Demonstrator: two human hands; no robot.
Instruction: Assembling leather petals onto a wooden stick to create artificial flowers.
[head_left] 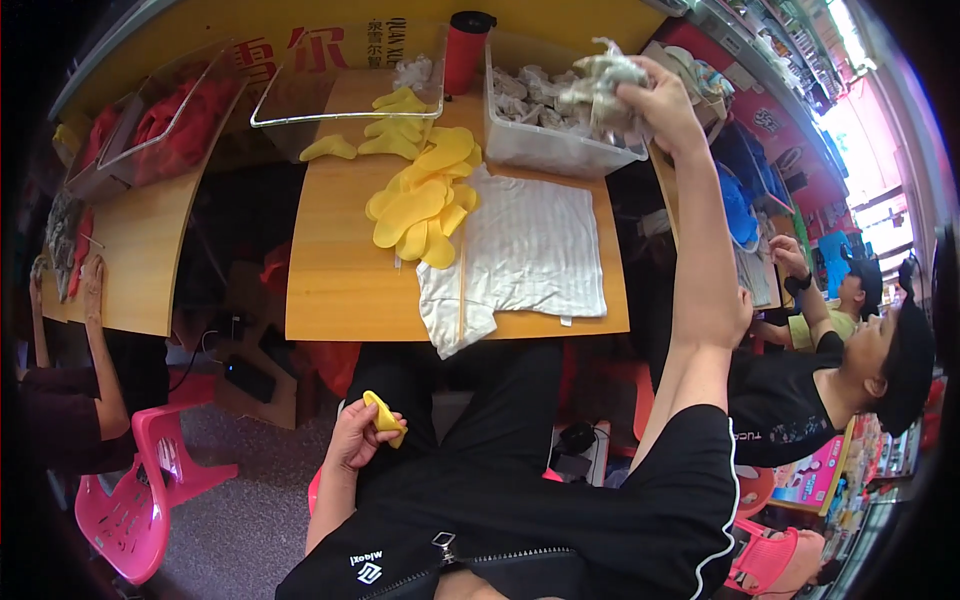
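My left hand (pixel 360 432) is closed around a folded yellow piece (pixel 380 412) low over my lap, its fingers wrapped about it. At the far right of the table, my right hand (pixel 662 105) grips a crumpled whitish-grey wad (pixel 598 88) over a clear plastic bin (pixel 560 155) filled with similar wads. Several yellow insole-shaped pieces (pixel 415 215) lie heaped in the middle of the table. Beside them a white striped garment (pixel 545 240) is spread flat, with a thin stick (pixel 462 300) lying across it. More yellow shapes (pixel 392 137) rest farther back.
Behind the heap stands a clear open container (pixel 345 121), near a red tumbler with a black lid (pixel 465 55). To the left, a second table (pixel 150 230) carries bins of red pieces (pixel 185 110), with another person's hands there. Another person sits at my right. A pink chair (pixel 125 520) stands lower left.
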